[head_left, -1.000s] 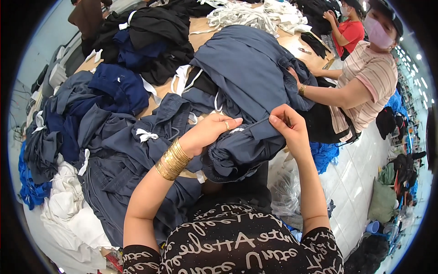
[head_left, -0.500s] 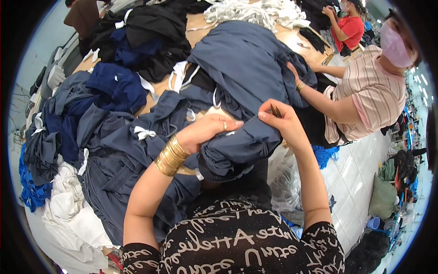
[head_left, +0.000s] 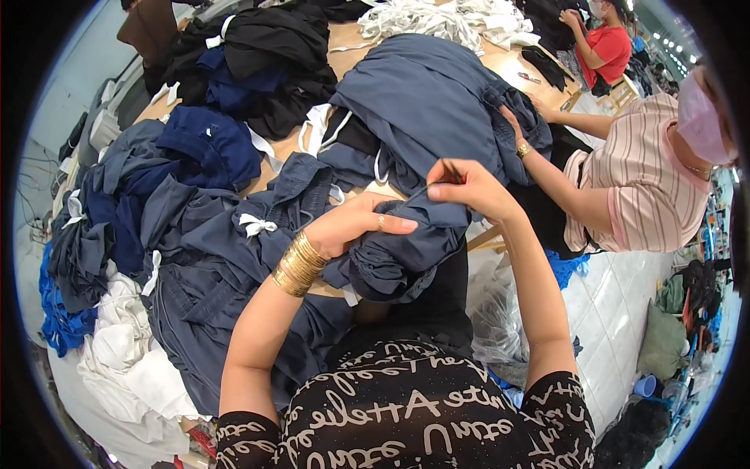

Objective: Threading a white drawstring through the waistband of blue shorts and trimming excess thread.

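In front of me is a bunched blue-grey garment (head_left: 418, 246). My left hand (head_left: 355, 224) grips its left side, with the thumb lying along the top of the fabric. My right hand (head_left: 476, 190) is closed around small dark thread snips (head_left: 451, 173), which are partly hidden by the fingers. Its thumb and forefinger pinch at the upper edge of the same garment; whether they hold a thread or a fold of cloth is too small to tell.
Blue-grey garments (head_left: 226, 313) with white ties spread over the wooden table (head_left: 355, 56). A large blue-grey bundle (head_left: 430, 98) lies ahead, touched by a co-worker's hand (head_left: 516, 133). Black clothes (head_left: 273, 47) and white strips (head_left: 437, 22) lie farther back; white cloth (head_left: 129, 352) is at left.
My right hand has moved slightly left, nearer my left hand, and its wrist has turned so the snips show less. The garment's upper edge has folded differently. The view has shifted a little.
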`<state>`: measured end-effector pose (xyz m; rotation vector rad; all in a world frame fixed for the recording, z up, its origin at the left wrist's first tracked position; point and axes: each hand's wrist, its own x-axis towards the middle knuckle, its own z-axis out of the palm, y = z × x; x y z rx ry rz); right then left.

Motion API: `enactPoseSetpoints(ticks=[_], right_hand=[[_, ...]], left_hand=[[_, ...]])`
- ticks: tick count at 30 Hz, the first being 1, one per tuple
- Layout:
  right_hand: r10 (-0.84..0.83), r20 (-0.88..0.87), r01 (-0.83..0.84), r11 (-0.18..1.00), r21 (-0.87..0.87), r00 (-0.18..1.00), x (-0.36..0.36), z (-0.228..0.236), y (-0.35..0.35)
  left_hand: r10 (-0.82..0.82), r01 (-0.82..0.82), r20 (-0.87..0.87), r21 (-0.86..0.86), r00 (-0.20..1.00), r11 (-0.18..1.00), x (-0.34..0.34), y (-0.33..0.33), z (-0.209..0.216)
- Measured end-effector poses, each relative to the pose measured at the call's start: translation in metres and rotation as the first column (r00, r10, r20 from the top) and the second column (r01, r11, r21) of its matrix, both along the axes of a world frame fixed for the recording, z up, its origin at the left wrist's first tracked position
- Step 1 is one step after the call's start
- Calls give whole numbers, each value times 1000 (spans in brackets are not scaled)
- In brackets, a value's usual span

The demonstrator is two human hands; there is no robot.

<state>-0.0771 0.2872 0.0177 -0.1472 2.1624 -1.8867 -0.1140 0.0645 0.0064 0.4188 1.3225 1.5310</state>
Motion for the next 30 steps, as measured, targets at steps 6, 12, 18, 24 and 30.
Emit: enactPoseSetpoints(ticks=[6, 12, 18, 24, 30], right_hand=[[200, 242, -159, 971, -179, 949, -12, -11, 12], [16, 419, 102, 961, -258, 908, -26, -41, -13], [30, 531, 171, 930, -325, 847, -38, -61, -26], [80, 558, 105, 951, -291, 826, -52, -75, -28], [83, 545, 88, 956, -281, 834, -51, -79, -31]], left_hand=[[49, -70, 290, 59, 956, 996, -16, -18, -11], [139, -202, 477, 83, 868, 976, -21, -25, -44], [34, -95, 322, 173, 946, 980, -25, -33, -64], [114, -144, 314, 75, 943, 987, -27, -41, -67], [132, -157, 342, 46, 930, 987, -25, -47, -73]])
